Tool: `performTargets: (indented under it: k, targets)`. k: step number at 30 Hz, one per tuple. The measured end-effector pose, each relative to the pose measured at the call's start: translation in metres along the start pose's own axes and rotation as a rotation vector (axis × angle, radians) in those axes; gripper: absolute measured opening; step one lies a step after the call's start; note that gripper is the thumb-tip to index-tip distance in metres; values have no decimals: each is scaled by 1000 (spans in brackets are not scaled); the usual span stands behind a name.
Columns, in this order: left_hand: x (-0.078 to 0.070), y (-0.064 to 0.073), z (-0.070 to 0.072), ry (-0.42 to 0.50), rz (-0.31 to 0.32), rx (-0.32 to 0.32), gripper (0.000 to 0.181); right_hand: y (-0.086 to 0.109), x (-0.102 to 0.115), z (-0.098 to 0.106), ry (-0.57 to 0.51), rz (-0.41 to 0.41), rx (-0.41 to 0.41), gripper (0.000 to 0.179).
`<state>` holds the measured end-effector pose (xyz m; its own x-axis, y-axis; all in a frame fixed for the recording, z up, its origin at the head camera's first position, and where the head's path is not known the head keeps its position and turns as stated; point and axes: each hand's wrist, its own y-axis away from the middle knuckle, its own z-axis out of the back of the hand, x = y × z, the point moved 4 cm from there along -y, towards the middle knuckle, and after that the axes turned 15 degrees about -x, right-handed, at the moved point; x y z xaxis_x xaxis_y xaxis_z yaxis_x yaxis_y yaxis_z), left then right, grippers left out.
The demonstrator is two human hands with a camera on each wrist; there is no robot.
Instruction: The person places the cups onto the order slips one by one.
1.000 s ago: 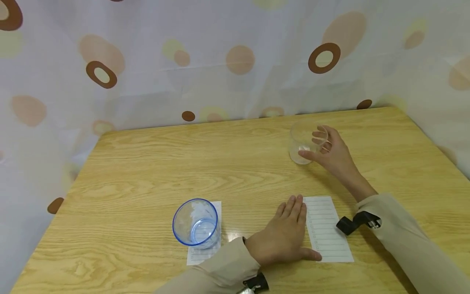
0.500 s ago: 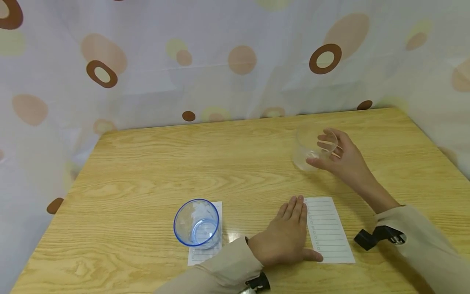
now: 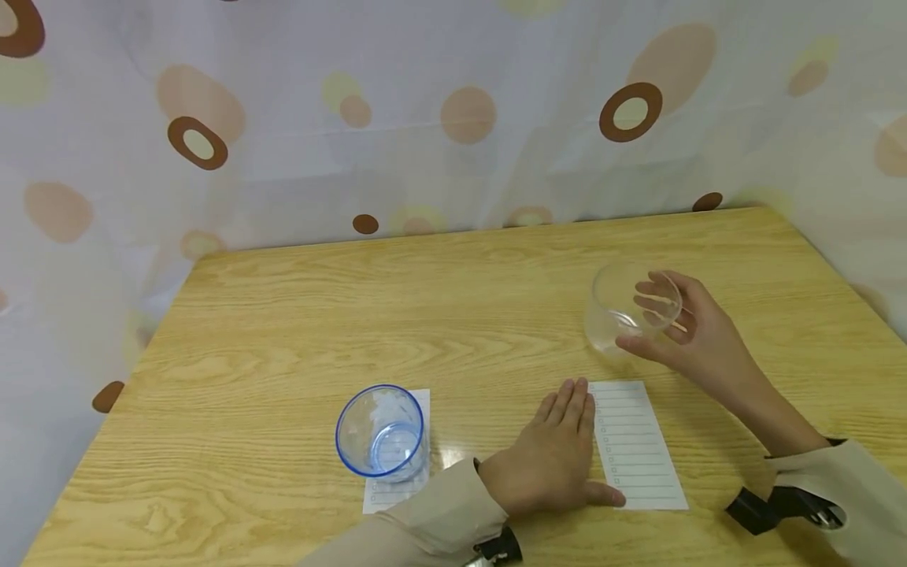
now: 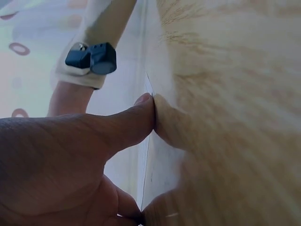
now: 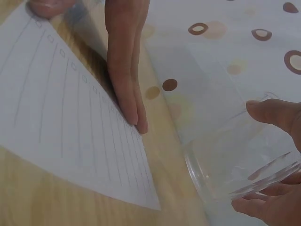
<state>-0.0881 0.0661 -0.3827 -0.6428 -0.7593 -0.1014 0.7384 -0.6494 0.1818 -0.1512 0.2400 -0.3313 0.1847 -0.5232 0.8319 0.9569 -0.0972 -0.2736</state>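
Note:
My right hand [image 3: 701, 339] grips a clear glass [image 3: 611, 315] from its right side, thumb toward me and fingers around the far side. In the right wrist view the glass [image 5: 216, 165] is see-through, held in the air above the table. My left hand [image 3: 546, 457] lies flat with straight fingers, pressing the left edge of a lined checklist sheet [image 3: 645, 453]. Its thumb [image 4: 134, 117] rests on the sheet's near left corner in the left wrist view. Left of that hand, a blue-rimmed glass [image 3: 354, 441] stands upright on a second lined sheet [image 3: 379, 498].
All this is on a wooden table [image 3: 283, 331]. A white curtain [image 3: 298, 181] with brown and peach spots rises behind its far edge. Black wrist cameras sit at both cuffs; the right one [image 3: 754, 510] hangs low near the table.
My right hand has brought the clear glass toward me and a little to the right, closer to the far end of the right sheet. The left hand and blue-rimmed glass stay put.

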Motion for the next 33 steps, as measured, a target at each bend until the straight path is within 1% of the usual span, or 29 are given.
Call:
performTargets:
  k: [6, 9, 13, 20, 26, 33]
  targets:
    - [-1, -1, 2, -18, 6, -22, 106, 15, 3, 6, 32, -7, -12, 84]
    - [-1, 0, 3, -20, -7, -32, 106, 21, 2, 8, 46, -17, -17, 84]
    - [0, 2, 3, -7, -24, -38, 104, 29, 0, 10, 47, 0, -8, 84]
    - [-1, 2, 3, -4, -18, -32, 105, 42, -1, 15, 1, 43, -10, 85]
    - [-1, 2, 3, 4, -2, -31, 105, 52, -2, 18, -17, 37, 10, 84]
    - [-1, 2, 2, 3, -14, -33, 105, 61, -2, 18, -22, 29, 21, 83]
